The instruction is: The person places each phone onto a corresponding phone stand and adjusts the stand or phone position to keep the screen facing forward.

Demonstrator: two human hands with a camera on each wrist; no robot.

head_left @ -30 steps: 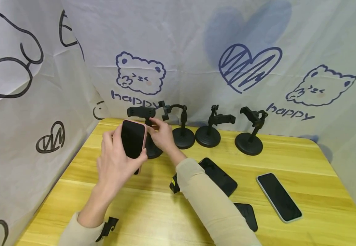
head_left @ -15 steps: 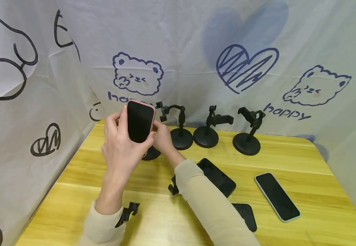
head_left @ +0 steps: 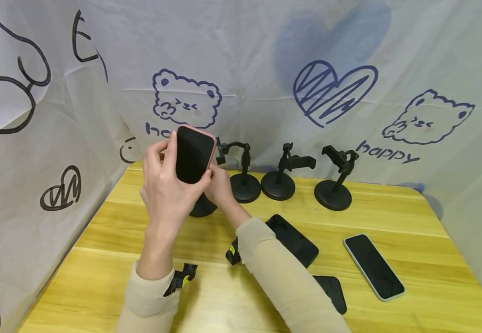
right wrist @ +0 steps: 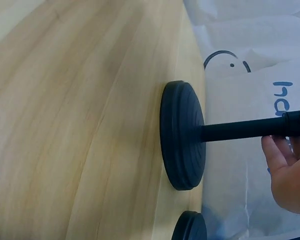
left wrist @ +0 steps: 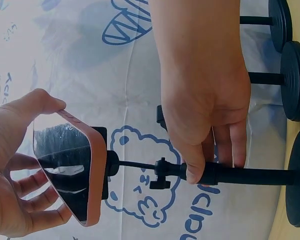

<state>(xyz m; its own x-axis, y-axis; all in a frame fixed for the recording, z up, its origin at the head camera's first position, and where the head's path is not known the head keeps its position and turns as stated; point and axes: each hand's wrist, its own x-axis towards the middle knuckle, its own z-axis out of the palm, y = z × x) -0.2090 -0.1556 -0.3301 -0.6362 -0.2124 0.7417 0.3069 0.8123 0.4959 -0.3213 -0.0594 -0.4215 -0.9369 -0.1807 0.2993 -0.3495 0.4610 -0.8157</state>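
My left hand grips a phone in a pink case by its sides, dark screen toward me. In the left wrist view the lower edge of the phone meets the black clamp of a phone stand. My right hand holds that stand's post with thumb and fingers around it. The round black base stands on the wooden table. In the head view the phone and left hand hide the stand's upper part, and only part of its base shows.
Three more black phone stands line the back, with bases close by, beside it and farther right. On the table lie a black phone, a smaller dark phone and a white-edged phone. A printed cloth hangs behind.
My left hand has raised the pink-cased phone up and to the right, over the leftmost stand's head, which it now covers. My right hand stays at the post.
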